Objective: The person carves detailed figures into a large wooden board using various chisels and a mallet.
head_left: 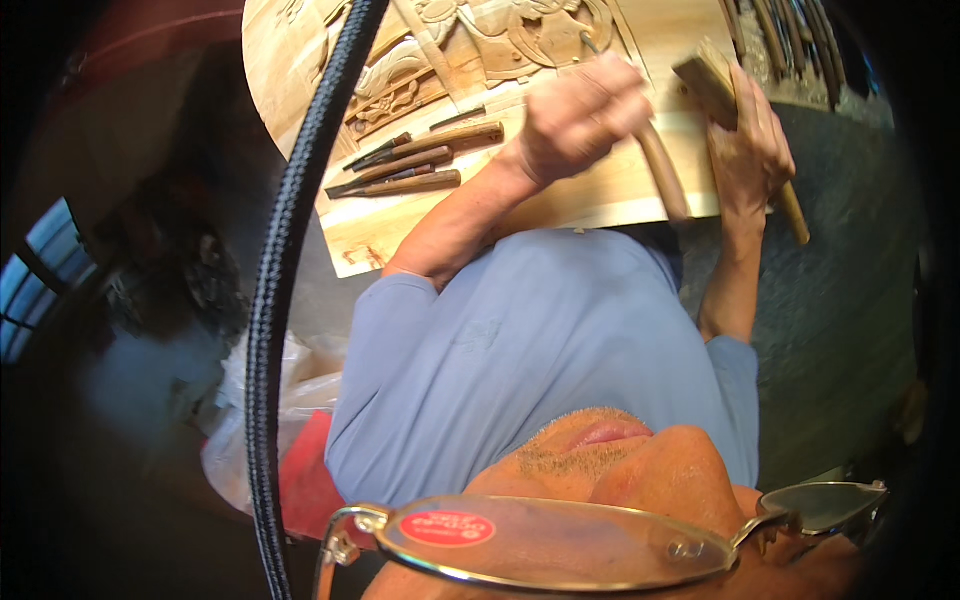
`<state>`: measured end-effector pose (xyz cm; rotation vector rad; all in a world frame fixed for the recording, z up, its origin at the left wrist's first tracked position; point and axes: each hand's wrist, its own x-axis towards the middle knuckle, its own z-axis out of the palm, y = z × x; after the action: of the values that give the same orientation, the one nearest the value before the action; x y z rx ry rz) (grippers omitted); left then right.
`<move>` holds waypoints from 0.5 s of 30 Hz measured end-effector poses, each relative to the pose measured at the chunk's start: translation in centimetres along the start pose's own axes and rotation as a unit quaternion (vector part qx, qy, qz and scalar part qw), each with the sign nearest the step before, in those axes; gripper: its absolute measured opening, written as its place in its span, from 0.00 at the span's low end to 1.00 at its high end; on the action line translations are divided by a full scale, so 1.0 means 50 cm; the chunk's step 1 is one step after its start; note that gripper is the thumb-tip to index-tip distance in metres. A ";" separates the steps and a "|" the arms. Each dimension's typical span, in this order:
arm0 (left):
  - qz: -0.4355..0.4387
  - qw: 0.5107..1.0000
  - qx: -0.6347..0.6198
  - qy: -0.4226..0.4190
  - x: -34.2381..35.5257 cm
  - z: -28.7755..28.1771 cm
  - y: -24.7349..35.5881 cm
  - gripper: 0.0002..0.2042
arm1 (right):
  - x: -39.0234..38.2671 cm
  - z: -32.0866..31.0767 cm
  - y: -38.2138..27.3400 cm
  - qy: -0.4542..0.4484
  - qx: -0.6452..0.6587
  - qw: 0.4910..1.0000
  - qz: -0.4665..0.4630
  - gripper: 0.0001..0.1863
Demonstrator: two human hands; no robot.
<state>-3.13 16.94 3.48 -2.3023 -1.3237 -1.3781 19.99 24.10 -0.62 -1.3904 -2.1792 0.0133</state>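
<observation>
A large pale wooden panel (590, 205) with carved relief lies in front of me. My left hand (585, 115), smeared a little by motion, is closed around a wood chisel (662, 172). The chisel's handle end sticks out toward my body, while a bit of its metal shaft shows beyond the fist against the carving; its cutting edge I cannot make out. To the right, my right hand (757, 150) grips a wooden mallet (710, 92) close to its block-shaped head. The mallet's handle (795, 215) runs out below that hand, past the panel's edge. Mallet and chisel are apart.
Several wooden-handled chisels (410, 165) lie on the panel left of my left forearm. More carving tools (795, 40) stand in a row at the far right, among wood chips. A black braided cable (290, 250) crosses the view. Clear plastic (240, 420) and something red (308, 470) are at lower left.
</observation>
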 end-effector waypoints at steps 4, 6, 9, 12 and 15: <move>0.071 0.993 0.087 -0.024 -0.015 0.012 0.025 0.09 | 0.003 -0.011 0.004 -0.006 0.022 1.000 0.021 0.32; 0.055 0.995 0.087 -0.012 -0.021 0.009 0.026 0.10 | 0.008 -0.013 0.002 -0.017 0.023 0.999 0.025 0.31; 0.047 0.995 0.090 0.009 -0.020 0.008 0.023 0.10 | 0.011 -0.017 -0.001 -0.029 0.008 0.999 0.028 0.29; 0.036 0.995 0.091 0.030 -0.004 0.012 0.021 0.11 | 0.014 -0.021 -0.006 -0.040 0.013 0.998 0.048 0.28; 0.004 0.994 0.096 0.054 0.016 0.024 0.019 0.11 | 0.022 -0.034 -0.026 -0.043 0.048 0.996 0.058 0.27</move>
<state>-1.51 17.48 3.72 -2.0764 -1.3487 -1.2909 19.34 23.95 1.69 -1.4842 -2.1347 0.2213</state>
